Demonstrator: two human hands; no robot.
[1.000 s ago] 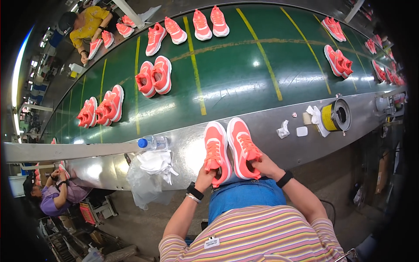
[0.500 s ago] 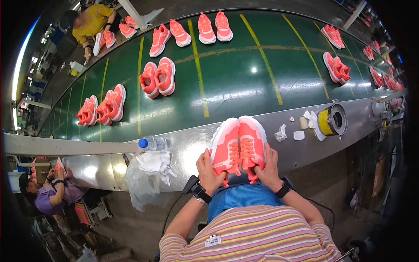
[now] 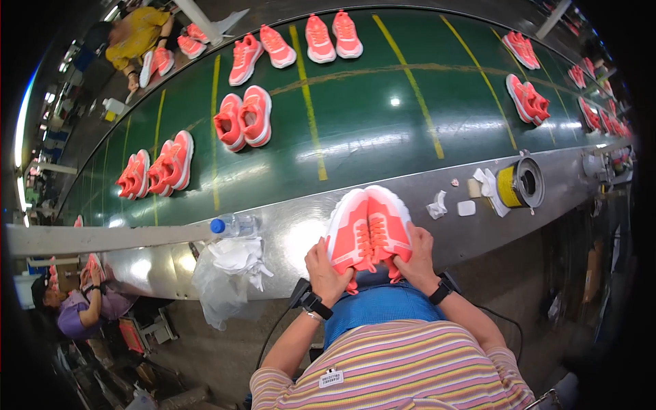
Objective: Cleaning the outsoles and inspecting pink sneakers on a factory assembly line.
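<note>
A pair of coral sneakers with white soles is held in front of my waist, side by side with the toes away from me and the laces up. My left hand (image 3: 328,272) is closed round the heel end of the left sneaker (image 3: 348,231). On the other side, my right hand (image 3: 418,263) grips the heel end of the right sneaker (image 3: 391,225). The inner sides of the two shoes touch along the toes. Behind them lies the metal ledge (image 3: 290,229) of the bench.
Beyond the ledge runs a green conveyor belt (image 3: 369,137) carrying several coral sneakers. Left on the ledge are a blue-capped bottle (image 3: 236,224) and white cloths (image 3: 236,258) with a plastic bag. A yellow-banded can (image 3: 509,188) stands right. Two people work at the left.
The toes of the held sneakers have tipped slightly left and toward me. Both hands keep their hold. The whole view has shifted a little.
</note>
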